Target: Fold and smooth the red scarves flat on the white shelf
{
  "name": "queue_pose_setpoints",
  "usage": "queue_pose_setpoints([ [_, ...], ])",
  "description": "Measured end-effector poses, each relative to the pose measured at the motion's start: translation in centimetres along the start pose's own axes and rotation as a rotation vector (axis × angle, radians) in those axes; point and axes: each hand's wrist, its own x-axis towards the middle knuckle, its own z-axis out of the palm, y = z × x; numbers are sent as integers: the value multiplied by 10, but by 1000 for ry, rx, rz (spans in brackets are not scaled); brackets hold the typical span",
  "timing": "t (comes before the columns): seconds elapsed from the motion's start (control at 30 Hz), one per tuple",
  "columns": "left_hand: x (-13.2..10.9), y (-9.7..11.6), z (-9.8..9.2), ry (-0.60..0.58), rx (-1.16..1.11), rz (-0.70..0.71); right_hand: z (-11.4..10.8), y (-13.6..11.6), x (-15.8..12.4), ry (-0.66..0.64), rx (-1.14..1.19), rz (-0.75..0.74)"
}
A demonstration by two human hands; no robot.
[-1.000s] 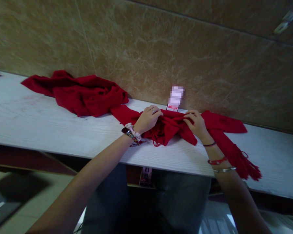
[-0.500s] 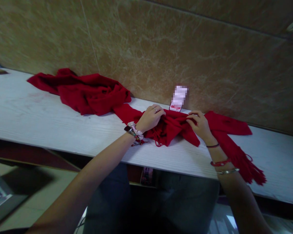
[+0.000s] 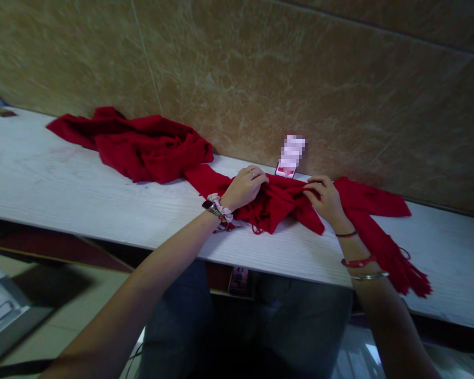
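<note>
White wood-grain tabletop (image 3: 161, 213) abuts a brown marbled wall (image 3: 205, 79). Reference point: the upright smartphone with a pink-and-white screen (image 3: 291, 152), propped against the wall.

Position: the red woven-looking fabric scarf (image 3: 278, 204) lies gathered directly in front of the smartphone, between both hands. Its long axis runs left to right, roughly along the wall. The left hand (image 3: 243, 188) is nearer the bunched folds; the right hand (image 3: 322, 200) is nearer the red fringed end (image 3: 408, 271), right of the smartphone.

Grip: the right thumb and fingers pinch the scarf's upper edge. The left fingers are bent over the cloth; their tips are hidden, so whether they grip cannot be told. A heaped red cloth (image 3: 142, 152) sits left of the smartphone; whether it joins the scarf is unclear.

Containers: an open, dark-red under-table compartment (image 3: 219, 279), below and nearer the wearer than the smartphone, holds a dark rectangular item with a pinkish face (image 3: 239, 279); its identity cannot be told.
</note>
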Motion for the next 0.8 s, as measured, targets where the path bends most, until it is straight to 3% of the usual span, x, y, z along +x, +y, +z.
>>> queue_pose_setpoints([
  [0.8,0,-2,1,34,-17,8,1,1,0,-3,19,-28],
])
